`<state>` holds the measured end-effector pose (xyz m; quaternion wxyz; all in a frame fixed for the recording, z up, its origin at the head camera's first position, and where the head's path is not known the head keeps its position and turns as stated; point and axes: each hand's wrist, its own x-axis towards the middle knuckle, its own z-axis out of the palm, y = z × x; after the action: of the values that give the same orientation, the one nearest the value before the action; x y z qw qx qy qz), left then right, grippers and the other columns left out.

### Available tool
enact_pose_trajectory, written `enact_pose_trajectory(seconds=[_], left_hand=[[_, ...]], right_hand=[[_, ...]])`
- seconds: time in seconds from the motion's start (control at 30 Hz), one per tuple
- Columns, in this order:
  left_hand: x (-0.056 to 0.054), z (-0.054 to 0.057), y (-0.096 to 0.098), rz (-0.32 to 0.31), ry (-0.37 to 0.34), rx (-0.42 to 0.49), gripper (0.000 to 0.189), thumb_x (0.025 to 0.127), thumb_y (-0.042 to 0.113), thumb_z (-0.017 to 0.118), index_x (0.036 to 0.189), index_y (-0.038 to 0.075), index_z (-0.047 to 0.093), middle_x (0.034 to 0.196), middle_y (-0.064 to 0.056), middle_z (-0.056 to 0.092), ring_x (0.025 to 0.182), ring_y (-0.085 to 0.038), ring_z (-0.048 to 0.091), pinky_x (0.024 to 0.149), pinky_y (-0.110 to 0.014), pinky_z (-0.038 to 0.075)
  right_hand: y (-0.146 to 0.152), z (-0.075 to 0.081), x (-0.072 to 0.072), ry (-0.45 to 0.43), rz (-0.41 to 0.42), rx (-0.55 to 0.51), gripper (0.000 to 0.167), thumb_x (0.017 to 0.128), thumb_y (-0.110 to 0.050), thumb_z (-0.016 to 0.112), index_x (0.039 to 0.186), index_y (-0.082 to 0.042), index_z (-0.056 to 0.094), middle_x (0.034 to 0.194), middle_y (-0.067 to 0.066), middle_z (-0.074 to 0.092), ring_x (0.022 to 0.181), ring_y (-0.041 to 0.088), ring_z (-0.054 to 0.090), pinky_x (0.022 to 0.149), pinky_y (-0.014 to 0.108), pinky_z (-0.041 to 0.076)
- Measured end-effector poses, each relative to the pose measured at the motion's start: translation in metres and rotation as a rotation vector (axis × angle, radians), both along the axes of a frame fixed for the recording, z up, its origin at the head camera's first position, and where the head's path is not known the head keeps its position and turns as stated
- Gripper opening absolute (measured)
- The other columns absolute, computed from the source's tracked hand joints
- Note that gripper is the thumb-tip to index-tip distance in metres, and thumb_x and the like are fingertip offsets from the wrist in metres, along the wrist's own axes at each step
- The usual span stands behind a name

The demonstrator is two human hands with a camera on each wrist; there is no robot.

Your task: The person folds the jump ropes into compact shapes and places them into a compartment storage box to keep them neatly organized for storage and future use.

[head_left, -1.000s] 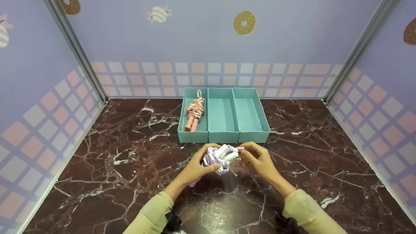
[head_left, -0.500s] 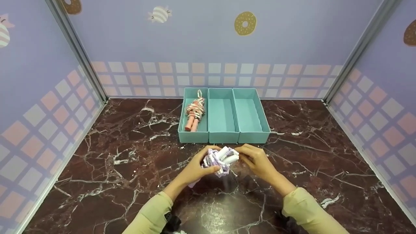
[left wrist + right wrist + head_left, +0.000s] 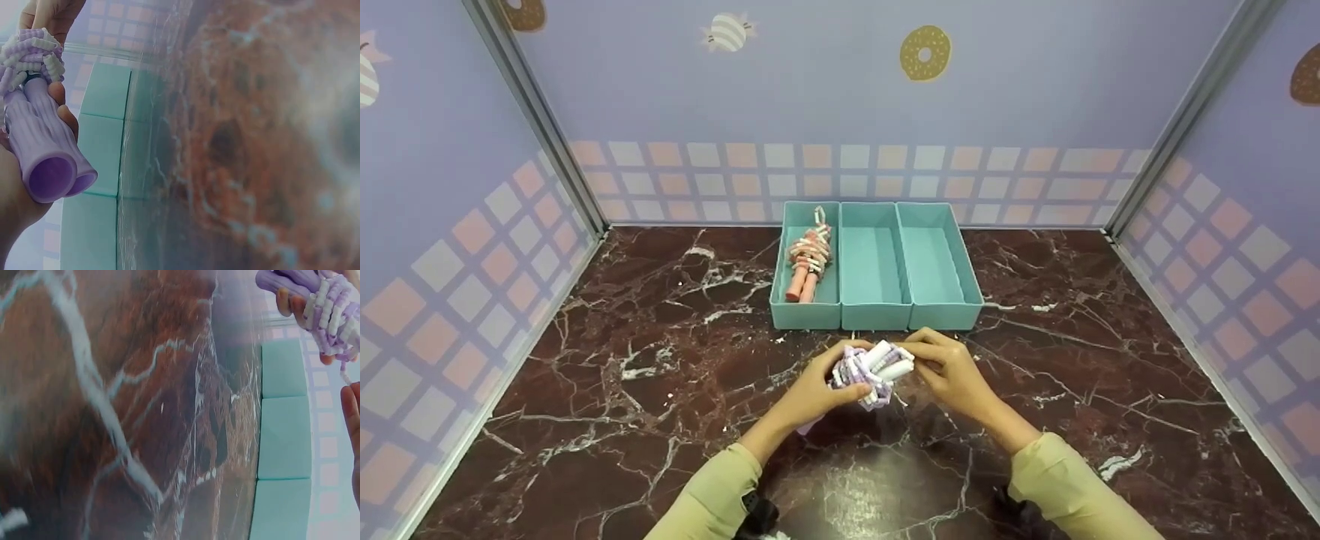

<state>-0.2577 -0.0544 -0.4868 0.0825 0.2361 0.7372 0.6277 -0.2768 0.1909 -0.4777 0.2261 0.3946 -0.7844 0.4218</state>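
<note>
A purple-and-white beaded jump rope [image 3: 864, 369] is bundled up in front of the boxes, above the table. My left hand [image 3: 812, 384] grips it, fingers wrapped around the two purple handles [image 3: 42, 132], whose hollow ends face the left wrist camera. The beaded cord is wound around the handles' other end. On the right side of the bundle, my right hand [image 3: 956, 373] pinches a short strand of beads [image 3: 344, 371] that sticks out. An orange-and-white beaded jump rope [image 3: 811, 251], also bundled, lies in the left teal box [image 3: 806, 316].
Two more teal boxes, the middle one [image 3: 876, 316] and the right one [image 3: 945, 316], stand joined beside the left box on the dark marbled table [image 3: 660, 420]. Patterned lilac walls [image 3: 825, 82] enclose the table at the back and both sides.
The right hand has shifted slightly at the bundle's right side; the strand end that stuck out there is now hidden by its fingers in the head view. The left hand keeps its hold.
</note>
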Motion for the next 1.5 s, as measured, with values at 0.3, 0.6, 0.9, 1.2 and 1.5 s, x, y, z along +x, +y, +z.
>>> enact_pose_trajectory(seconds=[0.3, 0.6, 0.9, 1.2, 1.5], left_hand=[[-0.003, -0.003, 0.000, 0.015, -0.016, 0.057, 0.056, 0.083, 0.015, 0.075, 0.135, 0.012, 0.055, 0.126, -0.017, 0.058, 0.094, -0.015, 0.061, 0.079, -0.027, 0.057], [-0.004, -0.004, 0.000, 0.051, 0.014, 0.039, 0.054, 0.083, 0.016, 0.076, 0.134, 0.014, 0.056, 0.128, -0.013, 0.059, 0.099, -0.014, 0.061, 0.082, -0.027, 0.057], [-0.005, -0.006, 0.001, 0.070, 0.032, -0.001, 0.054, 0.082, 0.017, 0.078, 0.133, 0.016, 0.057, 0.127, -0.012, 0.061, 0.098, -0.015, 0.061, 0.082, -0.028, 0.057], [-0.004, -0.005, 0.002, 0.059, 0.039, -0.015, 0.054, 0.082, 0.017, 0.078, 0.132, 0.017, 0.058, 0.127, -0.011, 0.062, 0.098, -0.014, 0.061, 0.084, -0.028, 0.056], [-0.003, -0.006, 0.001, 0.029, 0.007, -0.039, 0.054, 0.084, 0.021, 0.076, 0.134, 0.019, 0.056, 0.122, -0.011, 0.064, 0.088, -0.011, 0.064, 0.077, -0.026, 0.057]], right_hand=[[-0.006, 0.004, 0.016, -0.386, 0.037, -0.166, 0.032, 0.092, 0.002, 0.055, 0.118, -0.005, 0.071, 0.108, 0.012, 0.065, 0.099, 0.008, 0.057, 0.080, 0.023, 0.054], [-0.018, 0.005, 0.019, -0.654, 0.008, -0.314, 0.030, 0.091, -0.008, 0.068, 0.120, 0.003, 0.067, 0.120, 0.020, 0.059, 0.104, 0.015, 0.064, 0.087, 0.023, 0.057], [-0.022, 0.008, 0.022, -0.774, -0.007, -0.429, 0.033, 0.090, -0.006, 0.069, 0.120, 0.006, 0.064, 0.117, 0.020, 0.068, 0.097, 0.012, 0.069, 0.081, 0.026, 0.059], [-0.024, 0.007, 0.022, -0.786, 0.014, -0.511, 0.030, 0.087, 0.003, 0.067, 0.115, 0.011, 0.061, 0.104, 0.003, 0.069, 0.095, 0.011, 0.066, 0.081, 0.023, 0.057], [-0.029, 0.003, 0.024, -0.588, 0.038, -0.394, 0.046, 0.082, 0.007, 0.070, 0.125, 0.000, 0.054, 0.111, 0.017, 0.059, 0.098, 0.013, 0.060, 0.079, 0.020, 0.054]])
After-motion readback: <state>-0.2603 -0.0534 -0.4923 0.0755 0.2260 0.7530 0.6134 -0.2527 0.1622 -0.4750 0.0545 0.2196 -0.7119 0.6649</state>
